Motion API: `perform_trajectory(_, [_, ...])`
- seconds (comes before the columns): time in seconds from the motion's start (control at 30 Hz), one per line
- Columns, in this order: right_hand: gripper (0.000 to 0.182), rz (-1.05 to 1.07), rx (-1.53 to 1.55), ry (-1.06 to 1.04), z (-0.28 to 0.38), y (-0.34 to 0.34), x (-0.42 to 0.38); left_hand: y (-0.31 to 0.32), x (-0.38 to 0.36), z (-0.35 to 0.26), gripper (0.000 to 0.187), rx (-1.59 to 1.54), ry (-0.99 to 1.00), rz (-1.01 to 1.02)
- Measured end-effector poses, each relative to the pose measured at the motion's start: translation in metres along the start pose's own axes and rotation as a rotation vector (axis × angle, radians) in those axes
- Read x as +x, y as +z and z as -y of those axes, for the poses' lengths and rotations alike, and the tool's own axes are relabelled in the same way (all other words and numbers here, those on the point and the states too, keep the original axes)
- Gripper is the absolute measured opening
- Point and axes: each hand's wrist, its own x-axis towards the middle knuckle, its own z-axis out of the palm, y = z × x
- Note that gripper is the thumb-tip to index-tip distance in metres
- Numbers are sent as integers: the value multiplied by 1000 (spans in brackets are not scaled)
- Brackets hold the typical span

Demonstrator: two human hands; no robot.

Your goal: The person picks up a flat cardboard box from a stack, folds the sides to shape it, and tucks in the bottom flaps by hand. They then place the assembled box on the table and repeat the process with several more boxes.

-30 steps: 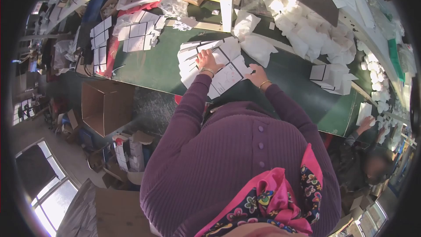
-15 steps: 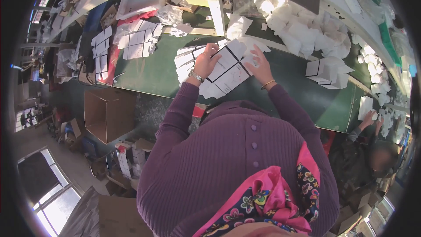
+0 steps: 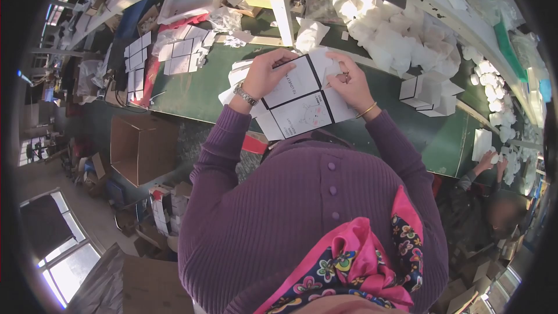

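I hold a flat white carton blank (image 3: 302, 103) with black edge lines and a small printed drawing, lifted off the green table (image 3: 197, 90) toward my chest. My left hand (image 3: 264, 72), with a wristwatch, grips its upper left edge. Its upper right edge is gripped by my right hand (image 3: 347, 81), which wears a gold bangle. Beneath it, at the left, a stack of more flat blanks (image 3: 235, 81) lies on the table.
Folded white boxes (image 3: 427, 93) stand to the right. White paper wads (image 3: 407, 35) pile up behind. More flat blanks (image 3: 180, 52) lie at the far left. An open cardboard box (image 3: 142, 148) sits on the floor. Another person's hands (image 3: 488, 160) work at the right.
One second ago both hands lay on the stack of blanks. They have since taken up one blank, lifted it and drawn it nearer my body, its printed face upward.
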Motion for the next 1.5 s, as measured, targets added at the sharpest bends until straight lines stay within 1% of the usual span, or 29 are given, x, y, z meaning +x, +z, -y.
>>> perform_trajectory(0.1, [53,21,-31,8,6,-6,-1,7,-1,-10,17,-16,-24,9])
perform_trajectory(0.2, [61,61,-67,-77,8,-9,3,13,-3,-6,14,-31,-13,-17])
perform_trajectory(0.27, [56,156,-249,-95,14,-17,9,21,-7,0,21,34,66,-1])
perform_trajectory(0.3, [55,179,-293,-98,14,-20,13,24,-10,-2,23,51,85,5])
perform_trajectory(0.33, [50,180,-391,-186,10,-22,16,28,-16,-8,52,138,31,112])
perform_trajectory(0.37, [46,177,-490,-272,6,-25,19,33,-20,-15,85,225,-20,220])
perform_trajectory(0.4, [43,173,-539,-315,7,-29,22,37,-26,-20,102,270,-44,276])
perform_trajectory(0.47, [37,236,-668,-379,16,-36,25,45,-38,-28,129,368,-5,315])
perform_trajectory(0.5, [36,249,-699,-394,19,-39,28,47,-40,-30,136,394,6,327])
perform_trajectory(0.57, [32,260,-690,-599,21,-45,34,48,-42,-33,138,427,65,318])
perform_trajectory(0.6, [31,262,-686,-648,20,-46,35,49,-43,-31,139,434,79,318])
perform_trajectory(0.63, [22,311,-790,-783,17,-46,36,52,-42,-27,138,402,53,340])
perform_trajectory(0.67, [17,360,-893,-923,16,-45,38,53,-42,-23,138,372,26,357])
perform_trajectory(0.7, [17,380,-944,-999,13,-42,39,53,-42,-21,138,362,13,363])
perform_trajectory(0.77, [19,351,-932,-1173,4,-38,37,54,-40,-16,140,343,-26,376])
perform_trajectory(0.8, [20,343,-933,-1216,3,-39,39,53,-37,-19,141,337,-32,378])
perform_trajectory(0.9, [17,222,-762,-1263,14,-44,44,44,-36,-42,144,300,-45,345])
perform_trajectory(0.97, [23,233,-692,-1294,32,-45,40,35,-43,-53,142,353,92,273])
perform_trajectory(1.0, [25,234,-674,-1300,40,-46,38,32,-46,-57,141,366,127,256])
perform_trajectory(1.1, [32,200,-752,-1392,51,-47,33,34,-50,-59,140,440,207,183])
perform_trajectory(1.2, [27,305,-849,-1455,20,-41,34,53,-43,-25,136,349,144,252])
perform_trajectory(1.23, [19,370,-861,-1458,12,-38,36,54,-39,-16,137,300,97,304])
perform_trajectory(1.27, [18,435,-881,-1462,5,-38,40,55,-31,-8,139,250,56,352])
perform_trajectory(1.3, [20,473,-889,-1460,3,-40,41,57,-27,-5,140,220,33,377])
perform_trajectory(1.4, [35,452,-821,-1472,11,-40,38,53,-34,-10,143,315,3,349])
perform_trajectory(1.5, [34,402,-735,-1551,29,-39,30,45,-49,-20,137,326,92,272])
